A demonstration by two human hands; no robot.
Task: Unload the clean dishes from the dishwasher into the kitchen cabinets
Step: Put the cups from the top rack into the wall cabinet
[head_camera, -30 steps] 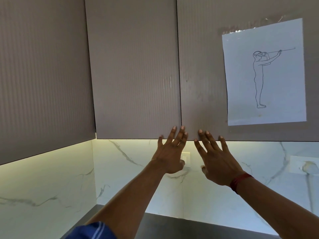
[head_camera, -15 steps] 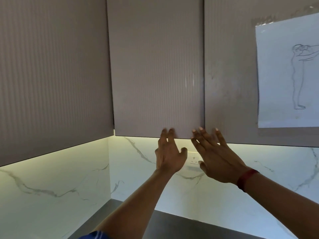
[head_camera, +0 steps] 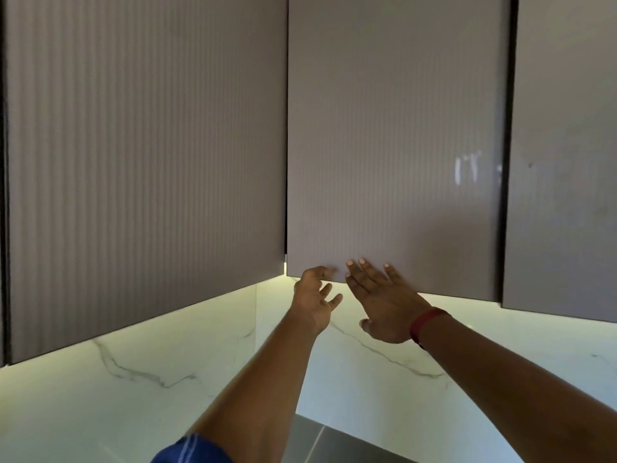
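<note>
Both hands are up at the lower edge of the middle cabinet door [head_camera: 394, 145], and neither carries a dish. No dishes and no dishwasher are in view, so the cabinet is the only task thing to be seen here. The left hand [head_camera: 314, 297] has its upper fingers [head_camera: 320, 272] curled at the door's bottom edge, seemingly hooked under it, with two lower fingers spread loose. The right hand [head_camera: 384, 297] lies just beside it to the right, fingers straight and flat against the door face, gripping nothing. Whether the door is shut tight or a crack ajar I cannot tell.

The main risk is probably that the two hands work against each other: a flat palm pressing inward would hold the door closed while the hooked fingers pull. The door has no handle, so a shallow fingertip hold may slip off the smooth edge. If it gives suddenly, it could swing toward the person's head, which seems close below it, or knock the left door [head_camera: 143, 162] in the corner.
</note>
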